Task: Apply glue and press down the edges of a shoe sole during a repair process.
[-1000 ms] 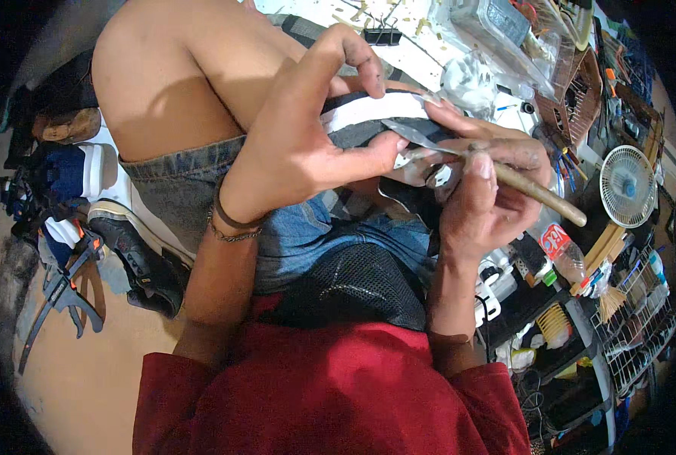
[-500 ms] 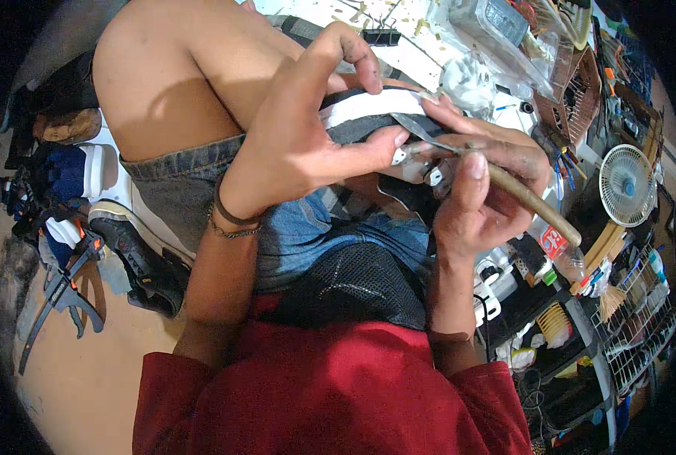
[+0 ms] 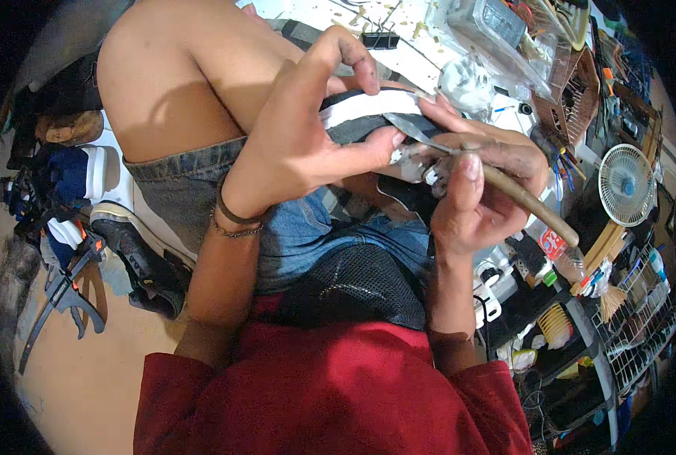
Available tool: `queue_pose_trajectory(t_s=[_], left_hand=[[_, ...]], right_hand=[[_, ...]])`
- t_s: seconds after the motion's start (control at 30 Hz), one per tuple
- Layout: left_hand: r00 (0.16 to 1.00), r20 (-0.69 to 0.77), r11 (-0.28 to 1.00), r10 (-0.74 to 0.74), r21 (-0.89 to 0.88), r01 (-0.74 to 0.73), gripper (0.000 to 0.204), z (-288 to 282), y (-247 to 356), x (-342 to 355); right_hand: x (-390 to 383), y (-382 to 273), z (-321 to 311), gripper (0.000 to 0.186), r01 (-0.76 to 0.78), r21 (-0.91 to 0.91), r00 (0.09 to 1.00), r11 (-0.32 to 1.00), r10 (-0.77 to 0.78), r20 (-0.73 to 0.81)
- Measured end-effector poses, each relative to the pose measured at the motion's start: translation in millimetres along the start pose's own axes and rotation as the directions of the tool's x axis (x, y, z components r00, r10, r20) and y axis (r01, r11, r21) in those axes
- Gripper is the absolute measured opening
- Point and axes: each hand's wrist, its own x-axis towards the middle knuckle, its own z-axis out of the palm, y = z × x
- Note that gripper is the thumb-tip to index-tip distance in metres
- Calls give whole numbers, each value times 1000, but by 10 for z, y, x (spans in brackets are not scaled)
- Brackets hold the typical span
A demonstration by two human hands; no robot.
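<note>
Across my lap lies what looks like a dark shoe with a curved white sole band. My left hand grips it from the left, thumb on the near side and fingers curled over the far edge. My right hand is closed round a knife-like tool with a brown wooden handle and a narrow, pointed metal blade. The blade points left, its tip at the dark strip just below the white band. Some right fingers also rest against the shoe's right end. Its underside is hidden by my hands.
Beyond my knees, a white surface carries scraps, a black binder clip and a clear plastic tub. Right: a brown basket, a small fan and a wire rack. Left: a black shoe and clamps.
The tool's blade tip has shifted slightly left along the strip below the white band. My right thumb has moved a little with it; my left hand keeps its hold.
</note>
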Motion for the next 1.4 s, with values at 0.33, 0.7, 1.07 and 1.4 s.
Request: queue_pose_trajectory(t_s=[0.33,0.7,1.07,1.4], left_hand=[[998,11,998,-54,-8,54,46,15,26,-4],[1000,8,1000,2,2,-2,46,19,-5,-5],[996,-20,995,-82,-59,80,48,31,-8,-32],[980,147,991,-132,51,125,47,-64,69,-1]], right_hand=[[-21,-9,-67,14,-46,58,999,997,47,-26],[-42,14,-41,14,-43,90,998,995,46,-35],[-51,9,-33,11,-102,186,991,977,115,-63],[4,-10,-23,15,-23,-16,999,1000,24,23]])
